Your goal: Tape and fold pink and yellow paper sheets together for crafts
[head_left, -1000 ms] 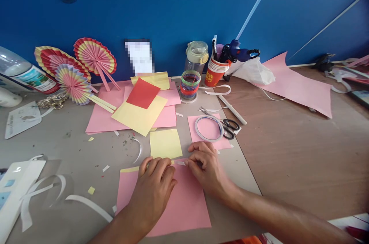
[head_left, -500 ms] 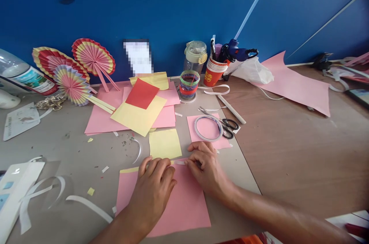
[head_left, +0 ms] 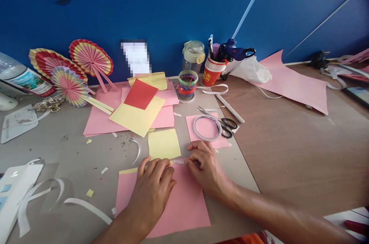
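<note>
On the desk in front of me lies a sheet of pink paper point(head_left: 184, 205) with a narrow yellow strip point(head_left: 127, 171) along its far edge. My left hand point(head_left: 154, 186) rests palm down across this sheet, its fingers bent and pressing near the far edge, with nothing seen in its grasp. Close by on the right, my right hand point(head_left: 206, 165) pinches the end of a short white strip of tape point(head_left: 179, 162) lying along that edge. Whether the strip is stuck down beneath my left fingers is hidden. Just beyond the hands is a yellow paper square point(head_left: 163, 144).
A tape roll point(head_left: 195, 131) and scissors point(head_left: 227, 128) lie on a smaller pink sheet. Behind are stacked coloured papers point(head_left: 100, 117), pleated paper fans point(head_left: 91, 57), a bottle point(head_left: 193, 50) and red paper cups point(head_left: 211, 75). White strips point(head_left: 89, 209) and scraps are scattered at left.
Both hands and the pink sheet are almost unchanged. The whole view has shifted slightly, so the background things appear a little further left.
</note>
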Demonstrator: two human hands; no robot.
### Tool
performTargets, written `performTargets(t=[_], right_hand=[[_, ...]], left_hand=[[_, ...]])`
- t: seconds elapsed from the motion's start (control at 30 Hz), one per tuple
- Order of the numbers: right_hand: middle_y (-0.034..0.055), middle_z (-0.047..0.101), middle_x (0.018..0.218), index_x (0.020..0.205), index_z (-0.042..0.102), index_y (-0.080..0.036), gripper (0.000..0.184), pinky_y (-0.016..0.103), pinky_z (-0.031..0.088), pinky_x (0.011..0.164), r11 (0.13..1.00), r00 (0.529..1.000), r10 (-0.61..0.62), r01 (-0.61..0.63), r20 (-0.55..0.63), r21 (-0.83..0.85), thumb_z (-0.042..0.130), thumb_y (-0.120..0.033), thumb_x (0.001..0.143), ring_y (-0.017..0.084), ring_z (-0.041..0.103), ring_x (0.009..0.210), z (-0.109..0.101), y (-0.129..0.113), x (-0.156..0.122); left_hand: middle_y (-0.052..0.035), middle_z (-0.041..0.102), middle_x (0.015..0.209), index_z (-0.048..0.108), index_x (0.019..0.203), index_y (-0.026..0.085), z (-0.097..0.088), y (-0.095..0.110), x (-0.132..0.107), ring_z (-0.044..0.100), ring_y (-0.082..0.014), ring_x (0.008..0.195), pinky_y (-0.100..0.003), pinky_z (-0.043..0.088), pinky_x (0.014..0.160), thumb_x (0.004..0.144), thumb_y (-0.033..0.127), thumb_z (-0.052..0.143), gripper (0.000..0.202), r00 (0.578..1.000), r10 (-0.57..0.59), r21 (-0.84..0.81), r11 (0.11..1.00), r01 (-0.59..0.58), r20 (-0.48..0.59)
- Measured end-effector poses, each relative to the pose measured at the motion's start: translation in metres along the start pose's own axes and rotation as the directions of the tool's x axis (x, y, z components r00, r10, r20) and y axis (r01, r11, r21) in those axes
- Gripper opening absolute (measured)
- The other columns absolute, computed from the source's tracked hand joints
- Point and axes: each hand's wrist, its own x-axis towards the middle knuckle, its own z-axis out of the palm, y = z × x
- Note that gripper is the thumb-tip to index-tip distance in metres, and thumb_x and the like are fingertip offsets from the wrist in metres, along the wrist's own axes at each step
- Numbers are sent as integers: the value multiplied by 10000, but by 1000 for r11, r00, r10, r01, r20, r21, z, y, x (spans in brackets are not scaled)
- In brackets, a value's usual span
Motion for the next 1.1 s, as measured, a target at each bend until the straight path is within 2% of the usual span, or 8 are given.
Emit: performTargets(t=[0.23, 0.6, 1.1], right_hand=[[61, 581, 911, 555, 500, -192, 233, 387, 394, 779, 1000, 1000, -27, 27, 1, -3, 527, -60, 744, 221, 491, 892, 0, 2, 0], [54, 583, 909, 566, 521, -188, 226, 392, 375, 778, 1000, 1000, -21, 22, 7, -11, 531, -46, 742, 220, 489, 887, 1, 1, 1], [51, 592, 895, 561, 511, -184, 216, 372, 390, 752, 999, 999, -35, 35, 33, -9, 540, -34, 715, 209, 496, 864, 0, 7, 6]], left_hand=[[-44, 632, 963, 589, 945, 197, -1, 0, 0, 574, -202, 874, -442, 323, 943, 913, 129, 430, 176, 1000, 2, 1, 1000, -2, 11], [-58, 643, 984, 579, 1075, 182, 1, 0, -1, 570, -202, 881, -454, 327, 952, 924, 141, 408, 232, 1000, 9, 34, 999, -10, 9], [-56, 647, 988, 584, 1085, 183, 0, -2, 0, 573, -197, 884, -447, 300, 966, 929, 159, 407, 238, 1000, 6, 25, 1000, -6, 22]])
